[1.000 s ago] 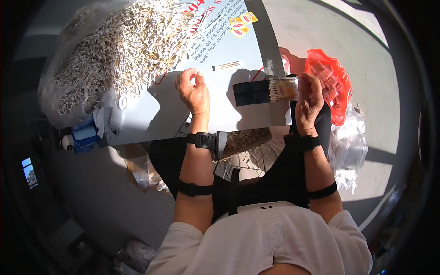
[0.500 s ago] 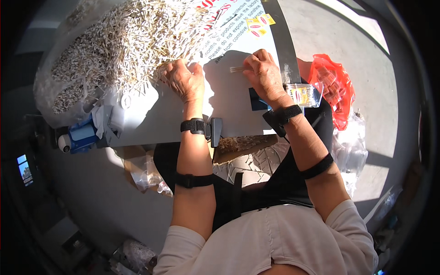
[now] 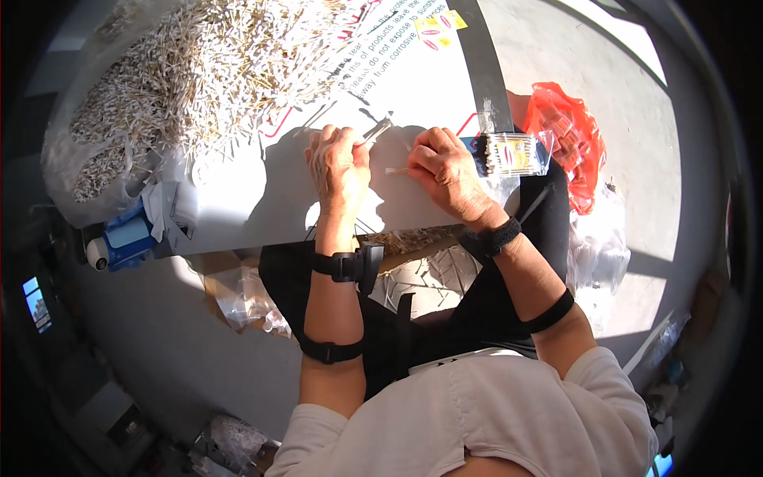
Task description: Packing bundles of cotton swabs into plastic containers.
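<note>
Cotton swabs lie in a large loose pile [image 3: 214, 71] at the far left of the tabletop [image 3: 230, 226]. My left hand [image 3: 340, 163] is closed on a few swabs [image 3: 378, 129], whose ends stick out past the thumb toward the right. Close beside it, my right hand [image 3: 445, 171] pinches a small bunch of swabs [image 3: 396, 170] that points left. Curled fingers hide most of both bunches. To the right of my right hand, a clear pack of swabs [image 3: 517, 154] with a yellow label sits at the table's edge.
Clear plastic [image 3: 60, 167] wraps the pile's left side. Yellow-and-white cards [image 3: 437, 32] lie at the far right of the table. A blue-and-white container [image 3: 123, 245] is at the left corner. Past the right edge are a red bag [image 3: 588, 171] and clear bags [image 3: 600, 246]; a carton [image 3: 218, 290] stands below.
My left hand has left the pile's edge and come right, toward my other hand, with swabs now showing in it. My right hand has come nearer to me, still pinching its bunch.
</note>
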Demonstrator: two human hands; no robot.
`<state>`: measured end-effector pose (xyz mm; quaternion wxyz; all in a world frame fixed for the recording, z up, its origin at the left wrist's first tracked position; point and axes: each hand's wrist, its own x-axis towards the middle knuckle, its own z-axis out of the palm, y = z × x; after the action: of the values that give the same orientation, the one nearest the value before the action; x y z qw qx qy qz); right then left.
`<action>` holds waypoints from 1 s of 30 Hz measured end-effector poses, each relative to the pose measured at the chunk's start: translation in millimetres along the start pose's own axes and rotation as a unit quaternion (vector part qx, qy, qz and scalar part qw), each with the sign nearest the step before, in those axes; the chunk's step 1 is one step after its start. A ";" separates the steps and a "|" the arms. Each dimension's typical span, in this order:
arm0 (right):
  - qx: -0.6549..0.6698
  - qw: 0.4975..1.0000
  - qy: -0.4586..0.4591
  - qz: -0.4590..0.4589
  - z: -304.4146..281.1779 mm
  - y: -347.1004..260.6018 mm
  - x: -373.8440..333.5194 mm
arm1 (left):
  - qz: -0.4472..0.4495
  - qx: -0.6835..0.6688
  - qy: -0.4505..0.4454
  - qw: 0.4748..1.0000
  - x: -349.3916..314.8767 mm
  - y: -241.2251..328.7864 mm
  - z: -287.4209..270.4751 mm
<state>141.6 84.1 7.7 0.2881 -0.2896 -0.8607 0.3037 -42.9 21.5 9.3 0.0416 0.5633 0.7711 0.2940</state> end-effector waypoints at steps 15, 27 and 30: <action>0.057 0.998 0.019 -0.014 1.3 4.1 -5.6 | 0.150 -0.051 -0.156 0.975 59.9 11.3 -9.0; 0.073 0.989 0.061 0.114 6.5 -1.4 2.6 | -0.004 -0.065 -0.025 0.998 4.0 -18.2 -28.2; -0.073 0.994 0.027 0.075 8.4 -8.9 17.2 | 0.045 -0.013 -0.051 0.998 5.5 -9.7 -30.0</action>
<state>121.6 87.0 13.9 0.2660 -0.3820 -0.8483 0.2524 -64.9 12.4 30.6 0.0746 0.6107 0.7384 0.2762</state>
